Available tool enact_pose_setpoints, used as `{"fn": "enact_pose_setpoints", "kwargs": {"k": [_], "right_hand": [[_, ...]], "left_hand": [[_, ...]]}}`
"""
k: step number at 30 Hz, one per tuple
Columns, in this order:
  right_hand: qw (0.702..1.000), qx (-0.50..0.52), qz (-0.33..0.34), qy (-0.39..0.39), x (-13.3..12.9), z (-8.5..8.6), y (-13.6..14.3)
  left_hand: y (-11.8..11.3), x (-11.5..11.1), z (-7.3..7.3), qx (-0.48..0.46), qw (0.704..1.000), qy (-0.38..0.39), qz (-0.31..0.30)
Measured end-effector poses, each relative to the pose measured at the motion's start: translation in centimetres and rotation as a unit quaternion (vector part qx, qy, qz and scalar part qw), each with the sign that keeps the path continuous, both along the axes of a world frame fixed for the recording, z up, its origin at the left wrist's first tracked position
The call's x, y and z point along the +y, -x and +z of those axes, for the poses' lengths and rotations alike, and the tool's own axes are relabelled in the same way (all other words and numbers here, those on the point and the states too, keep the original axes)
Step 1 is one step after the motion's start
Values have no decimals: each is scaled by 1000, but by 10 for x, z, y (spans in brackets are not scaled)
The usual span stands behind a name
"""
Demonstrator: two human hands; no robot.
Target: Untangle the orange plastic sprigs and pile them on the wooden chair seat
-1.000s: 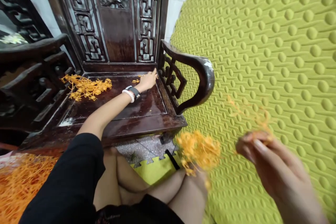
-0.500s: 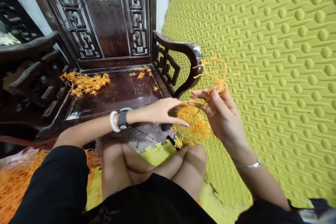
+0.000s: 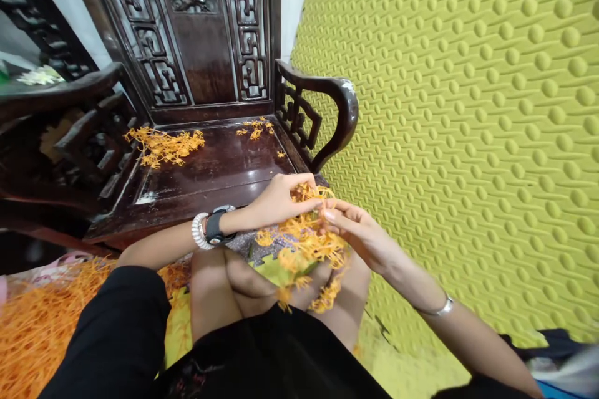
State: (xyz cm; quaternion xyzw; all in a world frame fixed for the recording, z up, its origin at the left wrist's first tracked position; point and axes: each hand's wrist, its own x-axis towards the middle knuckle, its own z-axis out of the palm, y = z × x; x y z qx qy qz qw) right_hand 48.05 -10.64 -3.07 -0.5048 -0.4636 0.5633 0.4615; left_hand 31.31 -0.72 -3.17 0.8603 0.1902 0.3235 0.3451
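Observation:
A bunch of thin, branching orange plastic strands (image 3: 314,243) hangs in front of me, above my knees. My left hand (image 3: 278,199) is closed around its upper part, with thumb and forefinger near the strand tops. From the other side, my right hand (image 3: 358,230) pinches at the same bunch, thumb against the fingers. The two sets of fingertips nearly meet, and the exact strand between them is too small to make out. Loose tips dangle toward my lap and look blurred.
A dark carved wooden chair (image 3: 219,165) stands ahead, its right armrest (image 3: 346,112) curving beside my hands. On its seat lie an orange strand pile (image 3: 166,146) and small orange pieces (image 3: 256,131). A big orange heap (image 3: 60,318) is at lower left. Bumpy yellow matting (image 3: 444,137) covers the right side.
My right hand has come down and left, from holding strands up at the right to meeting my left hand. The bunch now hangs lower and more spread, further left.

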Motion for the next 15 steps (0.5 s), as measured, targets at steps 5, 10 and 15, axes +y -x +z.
{"fn": "enact_pose_setpoints", "kwargs": {"k": [5, 10, 15], "right_hand": [[988, -91, 119, 36, -8, 7, -6], [936, -273, 220, -15, -26, 28, -20], [897, -329, 276, -105, -28, 29, -16]], "left_hand": [[25, -4, 12, 68, 987, 83, -121], [58, -11, 21, 163, 948, 200, -185], [68, -36, 6, 33, 928, 320, -188]]}}
